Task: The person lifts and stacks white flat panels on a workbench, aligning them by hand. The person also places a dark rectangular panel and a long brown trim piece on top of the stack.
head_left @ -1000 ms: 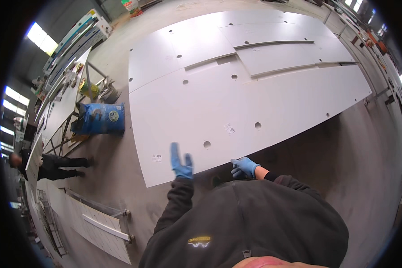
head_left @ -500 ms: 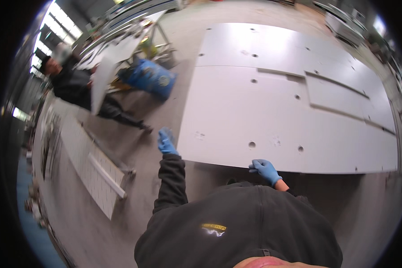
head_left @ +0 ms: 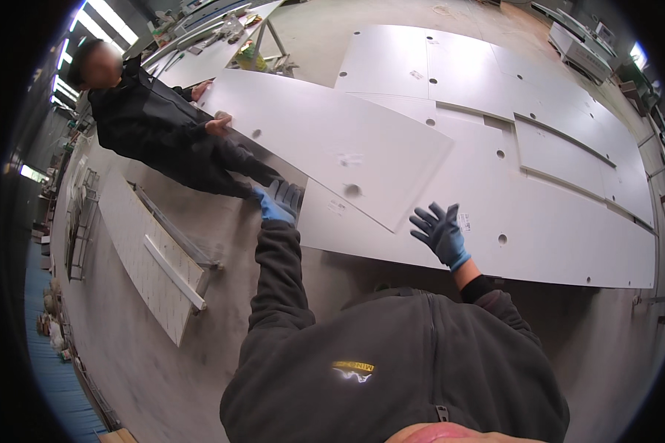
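A person in dark clothing [head_left: 151, 122] at the left holds a long white panel [head_left: 303, 122] by its far left end with both hands. The panel slants over a broad layer of white panels [head_left: 554, 214] that have round dark holes. My left hand [head_left: 279, 202], in a blue and grey glove, is open below the slanting panel's lower edge, its fingers stretched upward. My right hand [head_left: 443, 235], gloved alike, spreads its fingers above the layer's near edge, just right of the slanting panel's near end. Neither hand holds anything.
A speckled board [head_left: 137, 258] with a white strip on it lies on a stand at the left. Behind the person is a worktable [head_left: 192, 65] strewn with tools and scraps. A white machine [head_left: 580, 53] stands at the far right. Grey floor surrounds the panels.
The person has come nearer and swung the long panel over the layer, covering the blue drum. My right hand has risen from the near edge and spread open; my left hand has moved slightly up.
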`<action>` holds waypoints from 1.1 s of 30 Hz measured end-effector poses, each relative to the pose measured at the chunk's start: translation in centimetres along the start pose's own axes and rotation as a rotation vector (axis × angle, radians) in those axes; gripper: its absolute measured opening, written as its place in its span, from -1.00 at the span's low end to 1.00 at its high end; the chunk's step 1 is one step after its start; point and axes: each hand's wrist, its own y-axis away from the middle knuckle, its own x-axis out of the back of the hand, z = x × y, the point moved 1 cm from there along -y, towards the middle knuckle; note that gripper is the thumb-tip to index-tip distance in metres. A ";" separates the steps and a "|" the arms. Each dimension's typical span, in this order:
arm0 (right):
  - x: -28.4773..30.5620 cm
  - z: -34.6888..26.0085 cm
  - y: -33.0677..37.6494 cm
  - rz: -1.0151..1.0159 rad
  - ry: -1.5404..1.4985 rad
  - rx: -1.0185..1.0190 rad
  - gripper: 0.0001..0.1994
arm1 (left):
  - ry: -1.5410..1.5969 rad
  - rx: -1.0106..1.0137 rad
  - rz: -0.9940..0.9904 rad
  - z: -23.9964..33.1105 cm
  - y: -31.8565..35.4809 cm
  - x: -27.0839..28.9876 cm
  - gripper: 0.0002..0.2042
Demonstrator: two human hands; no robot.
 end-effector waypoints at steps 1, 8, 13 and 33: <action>-0.1 -0.5 -0.4 0.035 -0.073 0.009 0.06 | -0.035 0.020 0.003 -0.3 -0.8 -0.6 -0.02; 2.5 -7.3 6.3 0.082 -0.245 0.215 -0.38 | 0.085 0.242 -0.063 -4.9 -8.6 -0.9 -0.29; 6.2 -8.7 11.8 0.571 0.028 0.322 -0.70 | 1.207 1.098 -0.334 -7.7 -16.9 -3.0 -0.17; 26.1 -2.2 35.6 1.352 0.807 0.328 -0.42 | -0.168 0.236 -0.656 -16.2 12.0 -17.5 -0.51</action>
